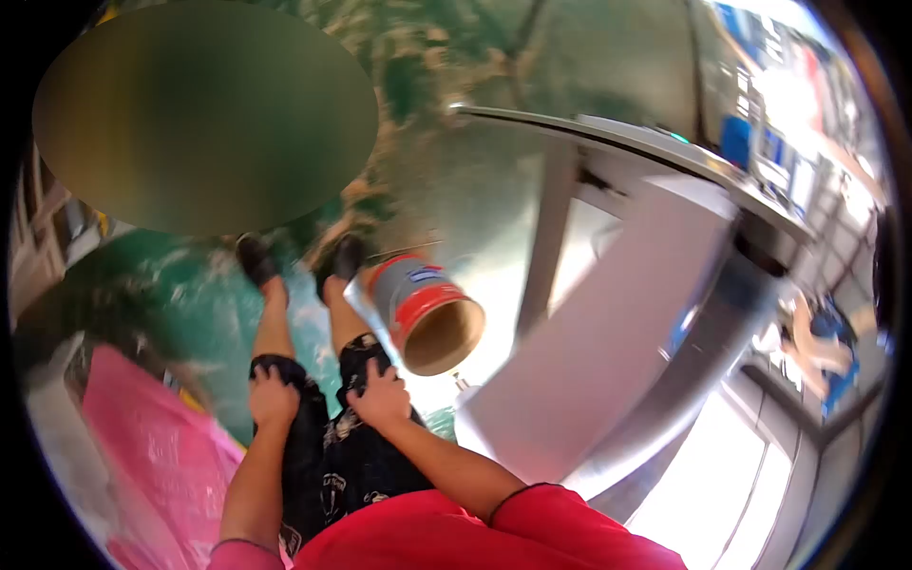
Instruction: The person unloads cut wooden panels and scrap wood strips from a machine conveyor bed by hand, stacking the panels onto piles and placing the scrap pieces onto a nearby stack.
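Left hand (274,399) and right hand (382,401) are resting on the shorts (375,470) (whether either grip is pinching cloth, I cannot tell); a bucket (421,306) is showing nearby.

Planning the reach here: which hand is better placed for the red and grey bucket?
Probably the right hand: it rests on the leg nearer the bucket; the left hand rests on the other leg, farther away.

— Where's our strongest glare?
— Well right of the fingers (275,372), white panels (712,470) burn out; nearer the fingers, the floor (503,256) shines.
— And sharpness?
— We see blur, heavier far rightward, an oval smear (204,119) ahead of the left fingers, and curved edges sinking into black.
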{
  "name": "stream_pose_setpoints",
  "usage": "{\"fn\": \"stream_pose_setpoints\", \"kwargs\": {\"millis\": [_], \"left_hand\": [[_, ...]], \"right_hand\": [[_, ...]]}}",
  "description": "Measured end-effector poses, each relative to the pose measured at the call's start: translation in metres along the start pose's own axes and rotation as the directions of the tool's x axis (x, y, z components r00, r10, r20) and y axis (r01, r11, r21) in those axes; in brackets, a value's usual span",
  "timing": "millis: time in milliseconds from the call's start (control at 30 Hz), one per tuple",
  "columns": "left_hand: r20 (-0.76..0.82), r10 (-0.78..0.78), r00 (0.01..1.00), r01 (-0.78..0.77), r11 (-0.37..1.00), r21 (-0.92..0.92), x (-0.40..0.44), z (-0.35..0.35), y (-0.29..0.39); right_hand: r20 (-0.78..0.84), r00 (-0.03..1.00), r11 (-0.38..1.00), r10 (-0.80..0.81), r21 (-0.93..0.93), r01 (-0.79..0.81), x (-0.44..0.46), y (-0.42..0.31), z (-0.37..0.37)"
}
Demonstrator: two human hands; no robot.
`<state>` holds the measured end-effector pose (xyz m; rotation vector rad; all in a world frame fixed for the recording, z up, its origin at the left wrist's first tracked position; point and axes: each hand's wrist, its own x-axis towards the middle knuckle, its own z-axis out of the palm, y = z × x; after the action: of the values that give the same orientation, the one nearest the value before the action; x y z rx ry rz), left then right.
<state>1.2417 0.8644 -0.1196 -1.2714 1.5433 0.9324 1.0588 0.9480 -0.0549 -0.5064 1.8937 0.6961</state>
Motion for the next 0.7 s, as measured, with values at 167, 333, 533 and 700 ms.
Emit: {"fn": "stream_pose_setpoints", "kwargs": {"millis": [167,333,533,700], "left_hand": [[-0.095,0.182,0.979,-0.180,0.983,0.032,-0.015,-0.001,-0.023],[-0.115,0.346,0.931,-0.318,0.924,0.213,-0.005,-0.002,-0.035],[0.274,0.473,0.838,-0.534,0.606,0.589,-0.003,-0.048,-0.037],[0.302,0.515,0.802,-0.589,0.598,0.543,0.051,-0.053,-0.068]], "right_hand": [[-0.022,0.996,0.993,-0.091,0.079,0.092,-0.015,0.030,0.005],[-0.120,0.926,0.892,-0.358,0.247,0.378,-0.075,0.068,0.007],[-0.366,0.884,0.591,-0.290,0.658,0.466,-0.168,0.128,0.050],[-0.200,0.980,0.510,-0.019,0.841,0.182,-0.234,0.178,0.091]]}}
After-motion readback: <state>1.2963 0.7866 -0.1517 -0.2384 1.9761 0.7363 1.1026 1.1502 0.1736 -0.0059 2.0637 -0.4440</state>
